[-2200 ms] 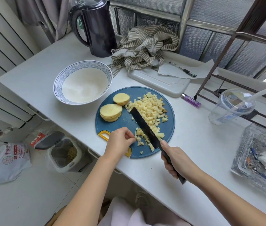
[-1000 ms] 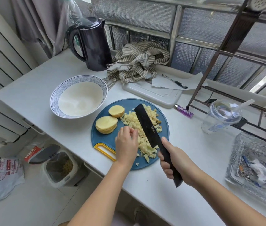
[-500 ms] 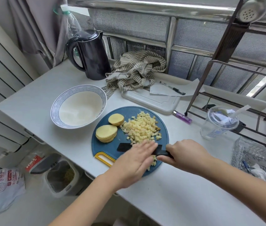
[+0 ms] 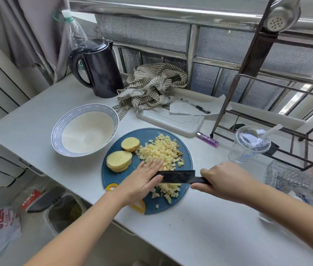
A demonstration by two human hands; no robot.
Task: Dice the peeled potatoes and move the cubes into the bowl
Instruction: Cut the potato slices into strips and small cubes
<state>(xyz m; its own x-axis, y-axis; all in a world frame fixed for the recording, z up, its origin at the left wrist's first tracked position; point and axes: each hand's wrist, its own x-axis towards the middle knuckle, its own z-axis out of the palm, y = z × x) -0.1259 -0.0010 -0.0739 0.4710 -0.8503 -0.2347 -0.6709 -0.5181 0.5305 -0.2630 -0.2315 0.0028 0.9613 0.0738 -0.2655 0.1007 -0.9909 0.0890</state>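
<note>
Blue board [image 4: 145,134] at the front edge of the bench [image 4: 190,229] carries the cubes [image 4: 161,150], heaped mid-board and beside the knife [image 4: 177,177]. Left hand [image 4: 142,180] lies flat on the blade, fingers straight; right hand [image 4: 223,179] grips the handle. Bowl [image 4: 56,135] stands at the board's left.

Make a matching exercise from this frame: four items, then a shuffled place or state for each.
Items
1. bowl
2. knife
3. lighter
4. pen

Place or state
A. gripped by the right hand, blade across the blue cutting board
B. on the sheet of paper
C. no potato cubes in it
D. on the counter beside the white board

Pairs: 1-C, 2-A, 3-D, 4-B
</note>
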